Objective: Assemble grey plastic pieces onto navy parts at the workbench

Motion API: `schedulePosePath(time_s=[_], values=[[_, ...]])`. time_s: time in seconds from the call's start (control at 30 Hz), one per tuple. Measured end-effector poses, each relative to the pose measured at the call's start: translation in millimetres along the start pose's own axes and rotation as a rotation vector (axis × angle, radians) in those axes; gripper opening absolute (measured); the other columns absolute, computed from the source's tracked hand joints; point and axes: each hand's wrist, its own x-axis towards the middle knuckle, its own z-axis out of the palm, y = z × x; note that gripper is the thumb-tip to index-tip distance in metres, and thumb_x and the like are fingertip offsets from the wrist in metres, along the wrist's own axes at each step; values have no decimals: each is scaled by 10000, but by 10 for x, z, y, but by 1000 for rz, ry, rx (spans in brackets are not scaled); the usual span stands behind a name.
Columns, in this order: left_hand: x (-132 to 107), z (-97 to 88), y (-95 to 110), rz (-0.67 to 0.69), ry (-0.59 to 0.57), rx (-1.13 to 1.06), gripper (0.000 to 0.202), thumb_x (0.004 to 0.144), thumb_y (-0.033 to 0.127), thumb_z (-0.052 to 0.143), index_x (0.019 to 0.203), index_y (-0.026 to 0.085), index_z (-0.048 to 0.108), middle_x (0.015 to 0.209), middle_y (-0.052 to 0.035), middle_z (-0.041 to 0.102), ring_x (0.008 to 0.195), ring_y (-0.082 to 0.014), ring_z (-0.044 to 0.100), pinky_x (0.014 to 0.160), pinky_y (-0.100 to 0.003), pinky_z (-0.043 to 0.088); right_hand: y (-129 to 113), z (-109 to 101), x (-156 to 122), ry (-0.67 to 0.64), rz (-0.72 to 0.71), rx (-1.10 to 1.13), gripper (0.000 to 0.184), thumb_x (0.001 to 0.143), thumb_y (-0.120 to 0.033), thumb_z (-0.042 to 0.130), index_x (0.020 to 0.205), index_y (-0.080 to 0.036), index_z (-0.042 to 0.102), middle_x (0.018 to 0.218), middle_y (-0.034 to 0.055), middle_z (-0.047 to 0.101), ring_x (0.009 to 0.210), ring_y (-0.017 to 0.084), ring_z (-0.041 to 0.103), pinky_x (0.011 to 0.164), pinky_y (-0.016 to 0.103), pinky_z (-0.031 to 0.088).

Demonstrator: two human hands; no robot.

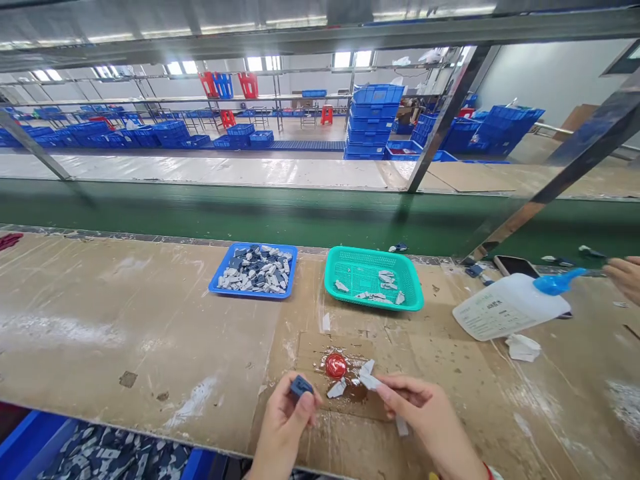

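My left hand (285,420) pinches a small dark blue plastic piece (301,386) at the table's near edge. My right hand (425,410) pinches a small white plastic piece (370,381), its tip held near a red cap (335,365) with a smeared patch on the cardboard mat (320,347). Other white pieces (337,389) lie beside the red cap. The two hands are a short way apart, on either side of the cap.
A blue tray (255,270) holds several grey and white pieces. A teal basket (373,277) holds a few white pieces. A white bottle with a blue nozzle (513,305) lies at the right, near another person's hand (624,277) and a phone (515,266). A green conveyor belt (300,217) runs behind.
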Motion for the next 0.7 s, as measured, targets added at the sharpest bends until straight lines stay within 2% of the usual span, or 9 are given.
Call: schedulePosePath(time_s=[0.07,0.13,0.23,0.33,0.43,0.5,0.6,0.7], values=[[39,152,43,-21,-95,26,370,815,537,599,836,173,537,692,9,531,564,-96,409,545,-206,320,-62,-57,-20,-8,56,151,303,683,-433,767,838,-173,763,738,54,681,527,102,585,503,204,527],[63,304,96,-18,-173,70,361,829,529,587,910,179,549,699,16,486,628,-109,395,593,-211,315,-156,-64,-58,-5,-8,210,242,683,-383,778,828,-190,763,766,52,683,549,106,605,513,202,537],[72,496,168,16,-242,99,398,809,535,608,1009,195,561,762,11,473,693,-120,387,645,-221,308,-339,-16,-128,16,-249,102,136,734,-285,743,855,-226,760,810,58,689,680,149,660,574,214,568],[62,618,221,33,-283,68,441,780,564,622,1025,203,561,796,0,489,712,-132,406,644,-228,318,-496,26,-182,60,-505,-107,170,781,-180,689,926,-252,741,839,52,690,764,154,670,632,212,579],[47,676,269,53,-279,88,460,779,591,599,1025,204,560,813,-11,518,720,-148,444,649,-236,345,-562,27,-204,77,-702,-240,242,789,-116,660,968,-267,718,825,31,692,725,139,671,618,196,581],[34,713,298,87,-234,182,432,807,582,560,998,195,572,821,-21,540,736,-161,469,672,-247,354,-554,17,-210,82,-774,-318,285,806,-99,622,1011,-280,703,834,32,696,710,146,674,608,195,584],[18,822,316,128,-134,328,355,892,516,438,897,186,569,790,-24,550,724,-167,481,678,-256,347,-508,16,-222,38,-865,-474,345,833,-75,550,1081,-273,685,845,66,702,697,166,672,594,208,577],[25,911,274,159,-58,411,346,919,463,370,800,187,541,717,-10,539,664,-160,468,636,-256,330,-485,35,-229,-66,-950,-599,326,857,-63,487,1063,-217,687,793,90,690,651,160,648,555,220,545]])
